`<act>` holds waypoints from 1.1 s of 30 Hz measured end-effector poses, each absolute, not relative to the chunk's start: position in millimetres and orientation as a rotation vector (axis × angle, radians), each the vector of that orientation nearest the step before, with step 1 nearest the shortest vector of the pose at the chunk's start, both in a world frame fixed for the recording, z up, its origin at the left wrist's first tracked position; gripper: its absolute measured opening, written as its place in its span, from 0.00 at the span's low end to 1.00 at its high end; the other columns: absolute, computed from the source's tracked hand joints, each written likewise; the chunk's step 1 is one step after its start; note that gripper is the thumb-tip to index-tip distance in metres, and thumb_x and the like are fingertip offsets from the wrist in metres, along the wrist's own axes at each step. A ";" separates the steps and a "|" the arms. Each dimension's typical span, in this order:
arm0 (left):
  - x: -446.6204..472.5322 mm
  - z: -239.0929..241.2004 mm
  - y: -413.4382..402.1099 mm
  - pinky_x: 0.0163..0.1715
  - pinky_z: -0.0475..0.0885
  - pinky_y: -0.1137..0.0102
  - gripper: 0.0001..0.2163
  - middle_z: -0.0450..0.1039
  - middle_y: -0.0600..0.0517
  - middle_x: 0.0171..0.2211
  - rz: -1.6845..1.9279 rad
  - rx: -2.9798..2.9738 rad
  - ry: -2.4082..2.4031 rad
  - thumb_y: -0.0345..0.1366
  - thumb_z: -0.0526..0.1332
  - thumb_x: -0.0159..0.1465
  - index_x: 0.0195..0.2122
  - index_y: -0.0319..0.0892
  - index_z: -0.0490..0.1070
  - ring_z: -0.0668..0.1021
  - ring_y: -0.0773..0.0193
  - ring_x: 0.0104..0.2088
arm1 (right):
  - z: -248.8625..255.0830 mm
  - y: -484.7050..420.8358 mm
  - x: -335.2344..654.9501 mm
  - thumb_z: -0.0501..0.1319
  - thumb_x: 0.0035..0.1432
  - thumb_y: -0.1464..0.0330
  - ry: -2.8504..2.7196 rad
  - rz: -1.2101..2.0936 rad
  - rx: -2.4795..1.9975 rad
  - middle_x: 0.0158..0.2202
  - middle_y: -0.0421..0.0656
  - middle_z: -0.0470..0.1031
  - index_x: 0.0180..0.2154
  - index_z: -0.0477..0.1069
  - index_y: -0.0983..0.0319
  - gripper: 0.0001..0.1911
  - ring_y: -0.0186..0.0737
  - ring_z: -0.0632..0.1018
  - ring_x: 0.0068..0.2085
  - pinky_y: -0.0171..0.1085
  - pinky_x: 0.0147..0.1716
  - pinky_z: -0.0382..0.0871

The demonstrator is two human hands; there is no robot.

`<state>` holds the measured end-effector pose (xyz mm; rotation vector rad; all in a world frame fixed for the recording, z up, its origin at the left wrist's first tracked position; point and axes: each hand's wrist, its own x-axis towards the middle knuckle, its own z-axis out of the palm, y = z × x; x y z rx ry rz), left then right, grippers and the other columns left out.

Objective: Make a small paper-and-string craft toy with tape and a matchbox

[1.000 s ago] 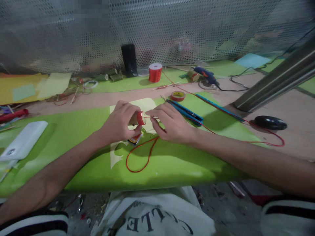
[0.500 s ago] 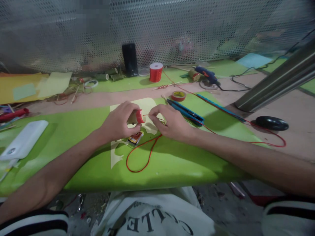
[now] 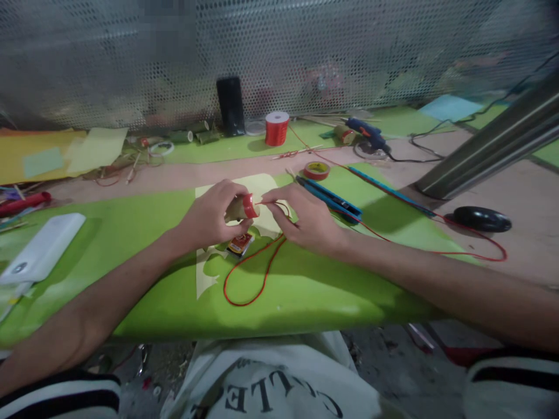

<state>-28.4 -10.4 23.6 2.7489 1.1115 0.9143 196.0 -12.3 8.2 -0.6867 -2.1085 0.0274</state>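
Over the middle of the green sheet (image 3: 305, 291), the left hand (image 3: 209, 218) is curled round a short bamboo tube (image 3: 238, 209). Fingers and thumb wrap its pale body, so only the end bound in red shows, pointing toward the other hand. Right at that red end, the right hand (image 3: 308, 224) pinches the red cord (image 3: 251, 285) between thumb and forefinger, its other fingers loosely bent low over the sheet. Tube and fingertips touch or very nearly do (the gap is too small to judge). From the pinch the cord drops under the right hand and makes a loose loop on the sheet toward the person. Another length runs off to the right past a black oval object (image 3: 483, 219).

Just beneath the left hand lies a small red and yellow packet (image 3: 241, 244) on a cut piece of pale yellow paper (image 3: 259, 187); its print is too small to read. Just beyond the right hand sits a blue tool (image 3: 334, 202), then a red tape roll (image 3: 316, 170). Farther back are a red spool (image 3: 276, 128) and a black phone (image 3: 230, 106) standing upright. On the white cloth (image 3: 279, 378) at the person's lap, dark letters appear upside down and partly folded under; only "LLE" can be made out
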 end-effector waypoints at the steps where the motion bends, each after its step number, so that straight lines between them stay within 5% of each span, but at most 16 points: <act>1: -28.6 23.5 -10.1 0.36 0.71 0.66 0.16 0.72 0.47 0.41 0.930 2.747 1.104 0.38 0.66 0.60 0.46 0.42 0.66 0.75 0.60 0.39 | 8.3 -11.5 196.5 0.55 0.67 0.72 -2.094 0.023 -0.690 0.37 0.44 0.80 0.41 0.73 0.61 0.08 0.40 0.78 0.40 0.39 0.41 0.71; 8: -28.3 23.2 -11.6 0.36 0.72 0.67 0.17 0.72 0.47 0.42 0.991 2.760 1.048 0.37 0.67 0.60 0.47 0.41 0.65 0.75 0.61 0.39 | 9.4 -4.4 198.6 0.56 0.68 0.72 -2.107 -0.054 -0.532 0.34 0.43 0.80 0.36 0.76 0.59 0.11 0.37 0.76 0.36 0.38 0.36 0.70; 18: -30.0 23.7 -11.4 0.36 0.73 0.69 0.17 0.74 0.49 0.42 1.004 2.686 1.108 0.39 0.67 0.60 0.49 0.43 0.66 0.76 0.64 0.37 | 10.0 -10.9 198.6 0.55 0.67 0.72 -2.076 0.187 -0.665 0.40 0.46 0.79 0.49 0.73 0.60 0.12 0.39 0.80 0.41 0.38 0.38 0.75; 25: -28.1 23.9 -12.6 0.38 0.73 0.69 0.18 0.77 0.49 0.42 1.037 2.760 1.025 0.39 0.67 0.61 0.51 0.43 0.66 0.78 0.64 0.37 | 14.2 -9.5 198.9 0.61 0.65 0.69 -2.035 0.144 -0.683 0.31 0.41 0.78 0.35 0.76 0.61 0.06 0.35 0.77 0.31 0.34 0.33 0.72; 33: -28.2 23.9 -12.4 0.39 0.74 0.67 0.19 0.78 0.47 0.43 1.021 2.779 1.096 0.42 0.66 0.62 0.51 0.43 0.67 0.80 0.61 0.39 | 11.7 -9.6 200.0 0.54 0.67 0.73 -2.052 0.163 -0.598 0.40 0.46 0.78 0.49 0.73 0.61 0.13 0.38 0.79 0.41 0.38 0.39 0.75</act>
